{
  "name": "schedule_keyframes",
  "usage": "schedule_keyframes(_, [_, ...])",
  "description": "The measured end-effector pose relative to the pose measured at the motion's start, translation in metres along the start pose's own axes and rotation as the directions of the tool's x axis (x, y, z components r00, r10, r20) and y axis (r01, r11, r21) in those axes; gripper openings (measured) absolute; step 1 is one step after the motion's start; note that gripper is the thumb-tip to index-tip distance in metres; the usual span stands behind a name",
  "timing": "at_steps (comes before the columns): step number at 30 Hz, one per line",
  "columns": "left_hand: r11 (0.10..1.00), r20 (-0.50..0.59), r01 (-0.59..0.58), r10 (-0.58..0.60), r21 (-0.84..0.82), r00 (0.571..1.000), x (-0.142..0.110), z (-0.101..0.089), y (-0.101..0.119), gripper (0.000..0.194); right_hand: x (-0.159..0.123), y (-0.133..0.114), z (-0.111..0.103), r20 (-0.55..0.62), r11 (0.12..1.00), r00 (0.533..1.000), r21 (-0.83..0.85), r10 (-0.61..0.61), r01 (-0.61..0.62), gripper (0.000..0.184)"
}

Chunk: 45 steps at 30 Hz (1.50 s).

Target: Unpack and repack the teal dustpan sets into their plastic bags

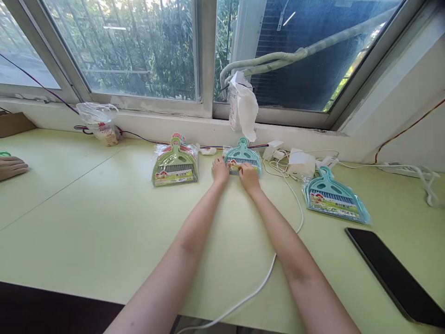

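Near the window wall lies a teal mini dustpan and brush set [243, 150] in clear plastic wrap with a printed label. My left hand [219, 170] grips its left edge, fingers curled against the wrap. At its lower right front, my right hand [249, 177] has its bent fingers pressed on the label area, covering part of it. To the left rests a green dustpan and brush set [175, 164], with a pink one partly showing behind it. On the right, more wrapped teal dustpan sets [333, 197] lie stacked.
A black phone or tablet [392, 273] lies at right. White cables [278, 162] and a white box [301, 162] sit beside the set; one cable runs under my right arm. A plastic bag [104, 125] stands back left. Another person's hand [12, 168] rests at far left.
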<state>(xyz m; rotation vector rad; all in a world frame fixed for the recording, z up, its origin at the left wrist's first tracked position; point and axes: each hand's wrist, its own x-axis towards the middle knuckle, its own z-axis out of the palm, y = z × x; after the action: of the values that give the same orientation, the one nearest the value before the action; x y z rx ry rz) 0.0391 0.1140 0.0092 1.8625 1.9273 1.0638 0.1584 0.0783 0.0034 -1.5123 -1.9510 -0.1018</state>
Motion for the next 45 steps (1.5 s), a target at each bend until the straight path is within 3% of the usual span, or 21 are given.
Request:
schedule_keyframes(3, [0.996, -0.147, -0.056, 0.066, 0.067, 0.987, -0.01, -0.001, 0.009, 0.045, 0.001, 0.007, 0.002, -0.024, 1.0, 1.0, 0.012, -0.017, 0.017, 0.031])
schedule_keyframes(5, [0.963, -0.181, -0.237, 0.257, 0.125, 0.949, -0.019, -0.001, 0.017, 0.041, 0.0, 0.011, 0.003, -0.026, 0.998, 0.999, 0.041, -0.047, 0.048, 0.032])
schedule_keyframes(7, [0.87, -0.065, -0.47, 0.483, 0.147, 0.873, -0.028, 0.002, 0.022, 0.033, -0.001, 0.013, 0.003, -0.037, 0.994, 0.997, 0.087, -0.069, 0.072, 0.031])
schedule_keyframes(9, [0.814, 0.038, -0.565, 0.566, 0.137, 0.824, -0.034, 0.005, 0.024, 0.029, -0.002, 0.014, 0.002, -0.037, 0.99, 0.996, 0.114, -0.079, 0.083, 0.03])
schedule_keyframes(12, [0.865, 0.039, -0.469, 0.47, 0.179, 0.882, -0.035, 0.009, 0.02, 0.028, -0.002, 0.012, 0.002, -0.02, 0.996, 0.999, 0.081, -0.034, 0.035, 0.031])
schedule_keyframes(14, [0.866, 0.047, -0.439, 0.442, 0.241, 0.896, -0.033, 0.011, 0.016, 0.027, -0.002, 0.009, 0.003, -0.011, 0.999, 1.0, 0.045, -0.001, 0.001, 0.032])
schedule_keyframes(18, [0.819, 0.065, -0.496, 0.5, 0.289, 0.863, -0.028, 0.015, 0.01, 0.025, -0.001, 0.009, 0.005, -0.018, 0.999, 0.999, 0.023, 0.032, -0.032, 0.032])
schedule_keyframes(26, [0.832, 0.064, -0.501, 0.502, 0.239, 0.863, -0.022, 0.022, 0.008, 0.03, -0.002, 0.027, 0.016, -0.267, 0.958, 0.937, 0.233, 0.226, -0.164, 0.04])
schedule_keyframes(33, [0.803, 0.087, -0.556, 0.551, 0.215, 0.83, -0.019, 0.019, 0.007, 0.027, 0.001, 0.033, 0.02, -0.22, 0.955, 0.951, 0.252, 0.217, -0.16, 0.04])
schedule_keyframes(36, [0.772, 0.1, -0.596, 0.59, 0.219, 0.801, -0.021, 0.015, 0.007, 0.027, 0.002, 0.03, 0.016, -0.215, 0.968, 0.962, 0.218, 0.167, -0.12, 0.04])
schedule_keyframes(40, [0.774, 0.101, -0.608, 0.6, 0.177, 0.794, -0.024, 0.01, 0.006, 0.033, 0.001, 0.018, 0.007, -0.22, 0.988, 0.975, 0.142, -0.028, 0.06, 0.039])
schedule_keyframes(45, [0.729, 0.215, -0.67, 0.638, 0.138, 0.739, -0.025, 0.009, 0.006, 0.044, -0.012, -0.001, -0.007, -0.248, 0.982, 0.954, 0.04, -0.169, 0.185, 0.043])
